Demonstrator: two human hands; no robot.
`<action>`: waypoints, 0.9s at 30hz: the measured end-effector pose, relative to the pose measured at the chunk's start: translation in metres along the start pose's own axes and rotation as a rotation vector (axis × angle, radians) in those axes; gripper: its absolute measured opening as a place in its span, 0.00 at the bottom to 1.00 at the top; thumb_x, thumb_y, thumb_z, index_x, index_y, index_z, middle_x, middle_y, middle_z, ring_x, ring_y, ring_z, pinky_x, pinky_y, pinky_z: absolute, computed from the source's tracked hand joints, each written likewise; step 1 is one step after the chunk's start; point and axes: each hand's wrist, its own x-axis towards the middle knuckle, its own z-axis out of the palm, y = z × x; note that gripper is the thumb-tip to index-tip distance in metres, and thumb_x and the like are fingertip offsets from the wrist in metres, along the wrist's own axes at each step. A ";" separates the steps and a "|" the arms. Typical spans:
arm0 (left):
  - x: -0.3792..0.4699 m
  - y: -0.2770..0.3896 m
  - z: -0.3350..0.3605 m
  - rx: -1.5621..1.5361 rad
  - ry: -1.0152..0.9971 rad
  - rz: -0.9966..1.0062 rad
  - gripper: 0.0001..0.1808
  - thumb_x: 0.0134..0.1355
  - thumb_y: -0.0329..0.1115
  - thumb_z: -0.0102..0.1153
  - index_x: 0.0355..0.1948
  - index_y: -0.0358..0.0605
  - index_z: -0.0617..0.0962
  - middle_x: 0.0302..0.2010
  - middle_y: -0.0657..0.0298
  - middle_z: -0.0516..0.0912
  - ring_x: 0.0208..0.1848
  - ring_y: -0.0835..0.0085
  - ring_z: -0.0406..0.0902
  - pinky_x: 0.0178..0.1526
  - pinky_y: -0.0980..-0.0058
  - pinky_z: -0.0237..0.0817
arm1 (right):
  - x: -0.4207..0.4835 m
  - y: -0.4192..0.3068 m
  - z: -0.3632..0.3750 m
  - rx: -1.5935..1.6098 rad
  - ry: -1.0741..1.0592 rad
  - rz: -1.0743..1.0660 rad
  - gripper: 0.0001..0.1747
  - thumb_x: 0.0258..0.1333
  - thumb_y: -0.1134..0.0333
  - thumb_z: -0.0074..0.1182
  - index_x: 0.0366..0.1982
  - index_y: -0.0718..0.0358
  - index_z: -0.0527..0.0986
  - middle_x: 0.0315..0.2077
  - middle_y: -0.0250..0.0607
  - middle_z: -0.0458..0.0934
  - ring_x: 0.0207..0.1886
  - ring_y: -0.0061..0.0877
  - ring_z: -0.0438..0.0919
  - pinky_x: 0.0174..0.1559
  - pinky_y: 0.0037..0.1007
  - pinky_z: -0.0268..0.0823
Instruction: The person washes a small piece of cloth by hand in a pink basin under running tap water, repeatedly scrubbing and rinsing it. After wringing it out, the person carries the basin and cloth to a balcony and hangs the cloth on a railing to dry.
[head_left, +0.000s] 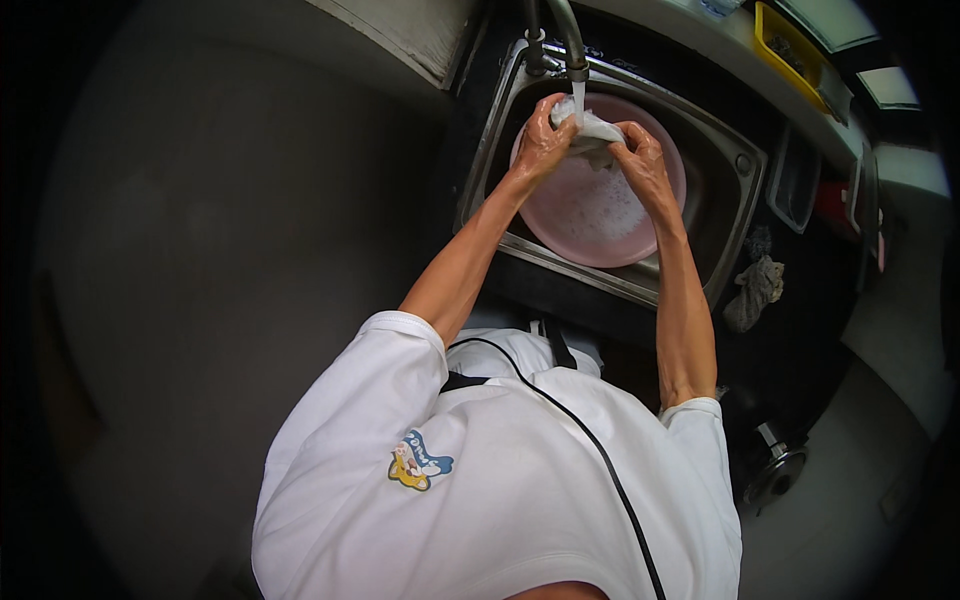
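Observation:
A wet white cloth (596, 129) is stretched between my two hands under the running water of a metal faucet (576, 46). My left hand (546, 139) grips its left end, close to the stream. At the other end, my right hand (641, 154) pinches the cloth's edge between thumb and fingers. Below them a round pink plastic basin (559, 238) rests in the stainless steel sink (716, 199). Foamy, soapy water (600, 202) lies in the basin. The cloth's exact kind is not clear, as folds and fingers cover part of it.
Crumpled grey rags (754, 294) lie on the dark counter right of the sink. Beyond them is a clear plastic container (793, 180). A yellow tray (791, 56) sits on the ledge at the upper right. A metal lid-like object (776, 472) is at lower right.

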 end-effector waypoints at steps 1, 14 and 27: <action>-0.003 -0.016 0.001 -0.043 -0.001 -0.041 0.29 0.70 0.45 0.60 0.66 0.40 0.71 0.53 0.60 0.79 0.54 0.74 0.76 0.58 0.71 0.68 | 0.000 -0.003 0.004 0.032 0.004 -0.011 0.12 0.59 0.69 0.57 0.44 0.67 0.79 0.31 0.33 0.80 0.35 0.19 0.76 0.40 0.27 0.70; -0.064 -0.057 0.029 -1.094 0.160 -0.863 0.31 0.71 0.51 0.53 0.68 0.47 0.66 0.62 0.61 0.74 0.61 0.70 0.70 0.62 0.70 0.63 | -0.063 -0.044 0.115 -0.259 0.025 -0.021 0.18 0.57 0.58 0.58 0.40 0.65 0.74 0.36 0.63 0.82 0.43 0.59 0.81 0.45 0.48 0.72; -0.056 -0.059 0.014 -0.770 0.115 -0.793 0.29 0.67 0.54 0.53 0.67 0.59 0.71 0.68 0.63 0.71 0.63 0.61 0.74 0.58 0.46 0.70 | 0.011 0.008 0.047 0.080 -0.180 0.118 0.20 0.69 0.52 0.55 0.35 0.63 0.80 0.27 0.29 0.77 0.31 0.15 0.72 0.33 0.28 0.66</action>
